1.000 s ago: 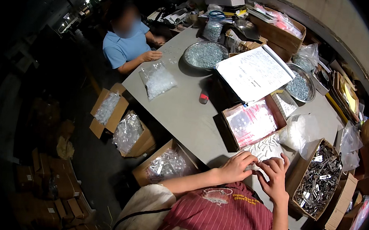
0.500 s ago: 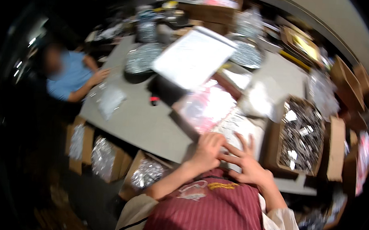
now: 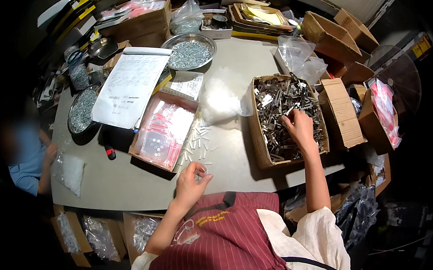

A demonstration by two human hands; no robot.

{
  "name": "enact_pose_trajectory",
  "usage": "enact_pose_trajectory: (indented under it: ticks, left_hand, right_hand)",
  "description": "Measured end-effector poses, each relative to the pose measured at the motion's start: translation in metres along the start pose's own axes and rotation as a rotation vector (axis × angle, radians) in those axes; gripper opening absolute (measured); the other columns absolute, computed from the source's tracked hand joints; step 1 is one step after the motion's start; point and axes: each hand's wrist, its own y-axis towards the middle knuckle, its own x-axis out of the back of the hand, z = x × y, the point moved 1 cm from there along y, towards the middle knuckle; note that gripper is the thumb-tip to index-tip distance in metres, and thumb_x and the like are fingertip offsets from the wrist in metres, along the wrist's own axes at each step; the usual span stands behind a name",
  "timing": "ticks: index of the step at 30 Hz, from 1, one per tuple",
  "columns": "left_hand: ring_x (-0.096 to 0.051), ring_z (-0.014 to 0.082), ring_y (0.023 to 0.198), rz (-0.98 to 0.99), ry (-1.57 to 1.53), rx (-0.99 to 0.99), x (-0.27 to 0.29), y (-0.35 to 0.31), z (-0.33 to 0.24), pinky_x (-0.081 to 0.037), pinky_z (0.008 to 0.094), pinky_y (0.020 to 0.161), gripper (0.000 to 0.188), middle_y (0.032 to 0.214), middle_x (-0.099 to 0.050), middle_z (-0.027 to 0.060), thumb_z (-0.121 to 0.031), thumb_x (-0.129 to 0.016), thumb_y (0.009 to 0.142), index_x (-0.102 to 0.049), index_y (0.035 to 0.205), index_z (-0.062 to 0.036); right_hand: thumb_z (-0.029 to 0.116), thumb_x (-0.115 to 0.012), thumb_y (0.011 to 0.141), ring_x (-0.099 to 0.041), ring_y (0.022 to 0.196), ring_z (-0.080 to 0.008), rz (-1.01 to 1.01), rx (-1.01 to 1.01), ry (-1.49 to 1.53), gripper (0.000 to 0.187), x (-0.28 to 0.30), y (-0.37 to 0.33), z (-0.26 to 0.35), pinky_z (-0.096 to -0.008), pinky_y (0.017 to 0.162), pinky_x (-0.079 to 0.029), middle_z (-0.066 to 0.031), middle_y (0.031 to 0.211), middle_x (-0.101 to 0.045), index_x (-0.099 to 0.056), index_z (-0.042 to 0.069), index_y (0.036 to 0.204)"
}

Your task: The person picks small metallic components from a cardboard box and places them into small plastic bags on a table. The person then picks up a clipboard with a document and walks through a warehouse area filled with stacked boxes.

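Note:
My right hand (image 3: 300, 128) reaches into a cardboard box (image 3: 254, 137) filled with dark and shiny metal pieces (image 3: 279, 102). Its fingers are curled together among them, and what they pinch is too small to make out. Close to the table's front edge, my left hand (image 3: 191, 184) is closed with the fingertips up. Something small and see-through shows at its fingers, of a kind I cannot tell. Just beyond it, small white plastic plugs (image 3: 198, 139) lie scattered on the table. A shallow box (image 3: 139, 155) of red-edged clear zip bags (image 3: 164, 129) stands left of the plugs.
A white plastic bag (image 3: 221, 100) lies mid-table. Metal bowls of screws (image 3: 189, 54) (image 3: 82, 109) stand farther back and left, beside a written notepad (image 3: 129, 86). Cardboard boxes (image 3: 329, 35) crowd the right and back. At the left, a person in a blue shirt (image 3: 26, 159) sits near a bag of white pieces (image 3: 71, 172).
My hands were together at the table's front edge; now they are apart. The right has gone into the box of metal pieces, the left stays near the edge. The view has turned right.

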Motion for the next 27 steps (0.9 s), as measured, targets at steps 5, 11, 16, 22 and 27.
enact_pose_trajectory:
  ticks: [5,11,16,22,27]
  left_hand:
    - [-0.070,0.0208,0.080,-0.005,-0.029,0.014,-0.002,0.000,0.005,-0.053,0.0343,0.074,0.027,0.086,-0.069,0.0075,-0.013,-0.082,0.083,-0.063,0.099,-0.0048]
    - [-0.069,0.0219,0.082,-0.045,-0.106,0.107,0.007,-0.011,0.010,-0.053,0.0362,0.075,0.028,0.086,-0.067,0.0094,-0.012,-0.081,0.084,-0.060,0.100,-0.0033]
    - [-0.069,0.0227,0.083,-0.093,-0.133,0.088,0.000,-0.010,0.008,-0.052,0.0359,0.075,0.026,0.087,-0.067,0.0103,-0.011,-0.078,0.086,-0.061,0.103,-0.0028]
    - [-0.068,0.0226,0.083,-0.108,-0.084,0.067,0.003,0.001,-0.005,-0.053,0.0356,0.076,0.025,0.088,-0.069,0.0103,-0.011,-0.078,0.086,-0.062,0.103,-0.0020]
    - [-0.070,0.0246,0.086,-0.130,-0.060,0.061,0.006,-0.012,0.017,-0.054,0.0371,0.078,0.024,0.091,-0.070,0.0100,-0.014,-0.077,0.088,-0.063,0.105,-0.0042]
  right_hand:
    - [0.033,-0.079,0.081,-0.068,0.076,-0.0403,-0.043,0.086,-0.073,0.037,-0.018,0.011,-0.004,-0.0495,0.072,-0.052,-0.0190,0.080,-0.070,-0.062,0.000,0.085]
    - [0.026,-0.073,0.080,-0.069,0.076,-0.0395,-0.152,-0.117,0.128,0.028,0.009,0.005,-0.007,-0.0484,0.071,-0.054,-0.0196,0.080,-0.071,-0.064,0.001,0.087]
    - [0.025,-0.070,0.084,-0.071,0.072,-0.0347,-0.314,-0.254,0.326,0.023,0.013,0.007,-0.003,-0.0443,0.067,-0.054,-0.0147,0.076,-0.073,-0.067,0.002,0.088]
    - [0.030,-0.070,0.083,-0.069,0.076,-0.0429,-0.144,-0.218,0.026,0.027,-0.022,0.021,0.005,-0.0512,0.070,-0.054,-0.0206,0.077,-0.071,-0.069,0.004,0.085]
    - [0.033,-0.069,0.086,-0.069,0.080,-0.0410,-0.061,-0.131,0.065,0.030,-0.035,0.032,-0.003,-0.0502,0.070,-0.052,-0.0213,0.084,-0.071,-0.068,0.003,0.088]
